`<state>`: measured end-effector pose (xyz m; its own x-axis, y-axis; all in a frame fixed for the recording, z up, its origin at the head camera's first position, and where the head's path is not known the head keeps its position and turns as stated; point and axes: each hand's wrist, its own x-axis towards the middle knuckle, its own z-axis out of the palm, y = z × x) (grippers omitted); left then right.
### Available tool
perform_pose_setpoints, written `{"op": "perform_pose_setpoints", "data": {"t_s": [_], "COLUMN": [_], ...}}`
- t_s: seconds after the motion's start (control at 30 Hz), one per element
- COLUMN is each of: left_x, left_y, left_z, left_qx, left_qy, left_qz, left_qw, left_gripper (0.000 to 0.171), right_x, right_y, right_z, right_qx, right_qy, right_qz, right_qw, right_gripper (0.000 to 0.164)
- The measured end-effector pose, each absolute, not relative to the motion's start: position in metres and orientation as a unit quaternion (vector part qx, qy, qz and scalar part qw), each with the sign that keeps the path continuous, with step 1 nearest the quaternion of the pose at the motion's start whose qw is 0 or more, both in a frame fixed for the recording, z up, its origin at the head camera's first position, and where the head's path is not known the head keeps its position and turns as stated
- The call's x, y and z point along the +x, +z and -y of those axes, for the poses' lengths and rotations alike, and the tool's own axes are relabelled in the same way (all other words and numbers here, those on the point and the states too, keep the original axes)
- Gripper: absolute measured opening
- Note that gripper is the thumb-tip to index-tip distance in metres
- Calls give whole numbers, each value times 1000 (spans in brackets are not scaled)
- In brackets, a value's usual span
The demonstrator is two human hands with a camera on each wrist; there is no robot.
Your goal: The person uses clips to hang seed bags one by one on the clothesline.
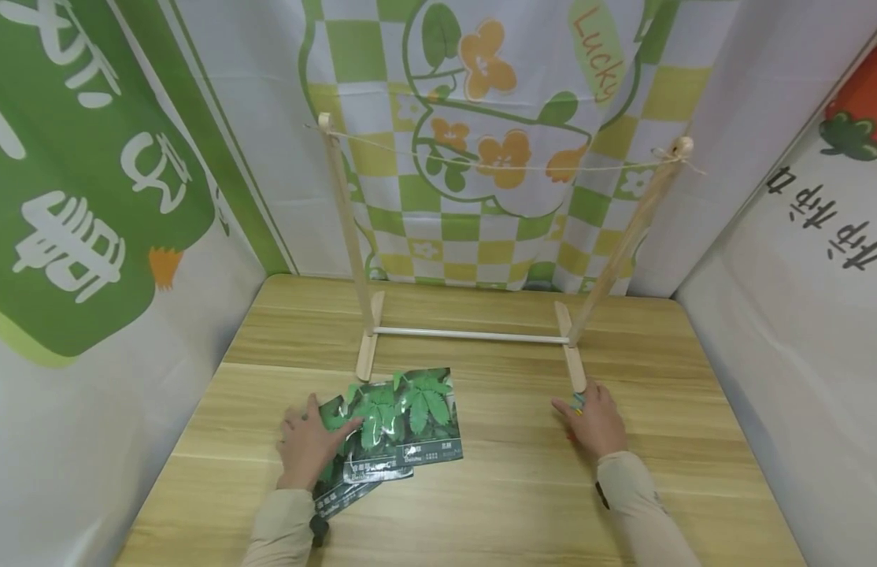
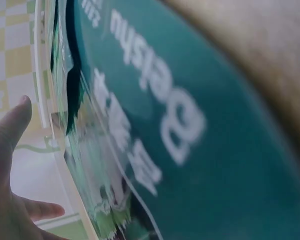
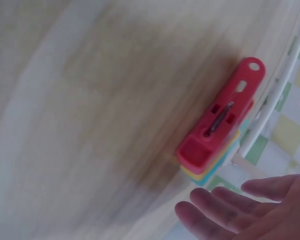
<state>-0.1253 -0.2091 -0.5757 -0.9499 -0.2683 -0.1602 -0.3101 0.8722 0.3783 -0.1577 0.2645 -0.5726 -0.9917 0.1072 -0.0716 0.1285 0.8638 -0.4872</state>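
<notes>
Three overlapping flat packets with green leaf pictures lie fanned on the table: a right one, a middle one and a left one. My left hand rests at the left packet with its fingers spread, and the thumb reaches over toward the middle one. In the left wrist view a packet's dark green lower band fills much of the picture. My right hand lies beside several small plastic clothespins, a red one on top with yellow and blue beneath. Its fingers are extended and apart from them.
Behind the packets stands a wooden frame with a left post, a right post, a white bottom rod and a string tied across the top. Patterned curtains enclose the wooden table at the back and sides.
</notes>
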Motion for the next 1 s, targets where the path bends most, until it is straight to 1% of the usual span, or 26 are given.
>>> {"op": "perform_pose_setpoints", "data": {"t_s": [0.27, 0.57, 0.63, 0.83, 1.0], "left_x": [-121, -114, -113, -113, -114], "left_y": [-570, -571, -570, -567, -568], "left_z": [220, 232, 236, 245, 245], "left_qx": [-187, -236, -239, -230, -232], "left_qy": [218, 211, 215, 212, 214], "left_qz": [-957, -947, -945, -949, -947], "left_qw": [36, 55, 53, 48, 55], "left_gripper": [108, 112, 109, 90, 82], "right_x": [-158, -160, -161, -166, -169], "right_y": [-576, -574, -574, -576, -576], "right_z": [-265, -265, -265, -265, -265], "right_qx": [74, 66, 63, 53, 52], "right_qy": [-234, -214, -211, -200, -203], "right_qz": [-968, -974, -975, -978, -978], "right_qw": [48, 30, 28, 18, 9], "right_gripper": [85, 69, 67, 56, 49]}}
